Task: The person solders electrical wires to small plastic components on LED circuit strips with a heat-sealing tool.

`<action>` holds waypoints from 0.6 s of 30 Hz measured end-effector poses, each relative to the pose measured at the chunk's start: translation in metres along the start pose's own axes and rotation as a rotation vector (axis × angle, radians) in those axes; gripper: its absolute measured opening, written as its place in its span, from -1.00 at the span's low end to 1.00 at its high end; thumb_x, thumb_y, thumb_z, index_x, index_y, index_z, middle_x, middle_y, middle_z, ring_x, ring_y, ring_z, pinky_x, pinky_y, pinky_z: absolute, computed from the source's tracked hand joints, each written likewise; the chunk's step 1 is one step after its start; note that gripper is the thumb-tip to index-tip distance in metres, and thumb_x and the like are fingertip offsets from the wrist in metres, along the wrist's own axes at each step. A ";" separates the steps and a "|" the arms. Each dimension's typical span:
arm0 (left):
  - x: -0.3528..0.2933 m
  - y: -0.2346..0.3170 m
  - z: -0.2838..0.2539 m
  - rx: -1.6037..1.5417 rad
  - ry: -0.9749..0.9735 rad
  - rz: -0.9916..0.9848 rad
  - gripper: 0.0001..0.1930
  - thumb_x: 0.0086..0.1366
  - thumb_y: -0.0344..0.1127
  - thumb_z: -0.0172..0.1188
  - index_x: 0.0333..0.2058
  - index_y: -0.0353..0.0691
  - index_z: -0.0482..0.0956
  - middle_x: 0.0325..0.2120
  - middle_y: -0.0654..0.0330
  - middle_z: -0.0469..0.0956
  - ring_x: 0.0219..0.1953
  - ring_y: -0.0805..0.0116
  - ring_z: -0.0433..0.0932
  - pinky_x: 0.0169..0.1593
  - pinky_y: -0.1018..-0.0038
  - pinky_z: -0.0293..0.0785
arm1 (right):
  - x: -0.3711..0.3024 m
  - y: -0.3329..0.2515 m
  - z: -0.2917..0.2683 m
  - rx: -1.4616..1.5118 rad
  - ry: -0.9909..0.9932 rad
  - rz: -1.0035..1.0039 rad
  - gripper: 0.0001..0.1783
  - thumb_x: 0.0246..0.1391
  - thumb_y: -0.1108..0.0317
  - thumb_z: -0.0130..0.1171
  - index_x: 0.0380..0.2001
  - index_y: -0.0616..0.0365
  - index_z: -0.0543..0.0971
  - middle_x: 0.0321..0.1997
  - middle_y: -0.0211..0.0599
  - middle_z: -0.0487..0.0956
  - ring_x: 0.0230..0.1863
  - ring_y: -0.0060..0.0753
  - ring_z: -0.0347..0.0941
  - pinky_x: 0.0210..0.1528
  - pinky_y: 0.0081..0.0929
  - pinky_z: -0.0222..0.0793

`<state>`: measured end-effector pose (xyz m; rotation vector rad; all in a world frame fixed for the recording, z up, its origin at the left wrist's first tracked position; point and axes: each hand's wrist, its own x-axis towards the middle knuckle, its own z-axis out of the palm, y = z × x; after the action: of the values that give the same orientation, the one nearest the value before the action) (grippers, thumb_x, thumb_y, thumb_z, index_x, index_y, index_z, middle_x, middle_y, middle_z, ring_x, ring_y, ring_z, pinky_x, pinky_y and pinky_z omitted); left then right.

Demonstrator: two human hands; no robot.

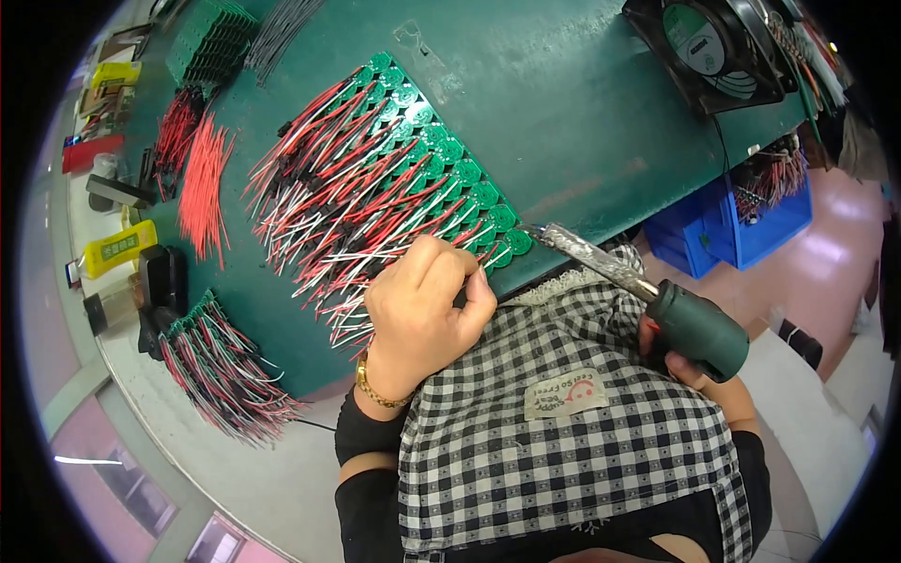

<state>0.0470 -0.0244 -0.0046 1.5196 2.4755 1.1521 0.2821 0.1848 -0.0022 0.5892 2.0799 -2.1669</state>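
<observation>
A panel of round green circuit boards [466, 173] lies slantwise on the green mat, with many red, white and black wires [328, 202] fanning out to its left. My left hand [419, 314], a gold watch band at the wrist, is closed in a pinch at the panel's near end, over the wires. What its fingertips hold is hidden. In my right hand [690, 368] is a soldering iron [694, 328] with a dark green handle. Its tip points left and rests at or just above the board nearest the corner; I cannot tell if they touch.
A black fan [709, 52] stands at the far right, near a blue bin [770, 230] holding wired parts. Left lie loose red wires [204, 188], a stack of green boards [211, 42], grey wires [282, 33], a yellow bottle [120, 248] and a wired board bundle [225, 380].
</observation>
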 end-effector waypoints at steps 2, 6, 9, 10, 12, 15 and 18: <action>0.001 0.000 0.001 0.000 -0.003 0.004 -0.83 -0.16 -0.60 0.22 -0.58 -0.25 0.43 -0.61 0.21 0.42 -0.65 0.36 0.38 -0.62 0.52 0.27 | 0.001 0.010 -0.004 -0.084 -0.076 -0.065 -0.58 -0.07 0.06 0.18 -0.28 0.20 0.57 -0.44 -0.31 0.60 -0.41 -0.37 0.56 -0.33 -0.48 0.47; 0.004 0.001 0.002 -0.001 -0.018 -0.011 -0.85 -0.16 -0.60 0.21 -0.58 -0.25 0.45 -0.62 0.22 0.42 -0.66 0.36 0.38 -0.62 0.52 0.27 | 0.002 0.006 -0.002 -0.179 -0.055 -0.110 -0.62 -0.09 0.06 0.15 -0.30 0.12 0.60 -0.39 -0.31 0.62 -0.39 -0.26 0.56 -0.29 -0.41 0.47; 0.001 0.002 0.003 0.005 -0.017 -0.038 -0.86 -0.16 -0.60 0.21 -0.59 -0.25 0.45 -0.62 0.21 0.41 -0.66 0.36 0.38 -0.62 0.52 0.27 | 0.010 -0.005 -0.001 -0.345 -0.048 -0.231 -0.62 -0.16 0.09 0.18 -0.29 0.09 0.60 -0.36 -0.30 0.62 -0.36 -0.21 0.56 -0.27 -0.38 0.46; 0.000 0.002 0.003 0.020 -0.010 -0.044 -0.86 -0.16 -0.60 0.20 -0.59 -0.25 0.45 -0.62 0.21 0.41 -0.66 0.36 0.38 -0.62 0.52 0.27 | 0.012 -0.006 -0.001 -0.502 -0.052 -0.398 -0.61 -0.21 0.11 0.20 -0.29 0.08 0.60 -0.35 -0.30 0.61 -0.35 -0.20 0.55 -0.27 -0.36 0.45; 0.000 0.001 0.003 0.023 -0.006 -0.041 -0.86 -0.16 -0.60 0.20 -0.59 -0.25 0.45 -0.62 0.22 0.40 -0.65 0.36 0.39 -0.61 0.52 0.27 | 0.003 0.012 -0.002 -0.495 -0.060 -0.280 -0.60 -0.25 0.12 0.22 -0.28 0.07 0.60 -0.35 -0.31 0.60 -0.36 -0.20 0.54 -0.29 -0.35 0.44; 0.001 0.002 0.004 0.045 -0.013 -0.029 -0.86 -0.15 -0.59 0.21 -0.58 -0.25 0.46 -0.62 0.22 0.40 -0.65 0.36 0.40 -0.60 0.52 0.29 | 0.002 0.019 -0.006 -0.584 -0.091 -0.207 -0.56 -0.30 0.12 0.26 -0.27 0.06 0.59 -0.35 -0.32 0.57 -0.39 -0.20 0.52 -0.33 -0.34 0.42; 0.001 -0.001 0.007 0.059 0.004 -0.007 -0.86 -0.16 -0.55 0.22 -0.58 -0.20 0.46 -0.62 0.24 0.37 -0.66 0.35 0.38 -0.61 0.49 0.28 | 0.002 0.020 -0.006 -0.713 -0.077 -0.323 -0.52 -0.32 0.09 0.31 -0.28 0.11 0.56 -0.37 -0.33 0.56 -0.43 -0.22 0.52 -0.39 -0.36 0.42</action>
<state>0.0485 -0.0201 -0.0099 1.5221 2.5372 1.0919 0.2875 0.1900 -0.0217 0.0948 2.8003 -1.3382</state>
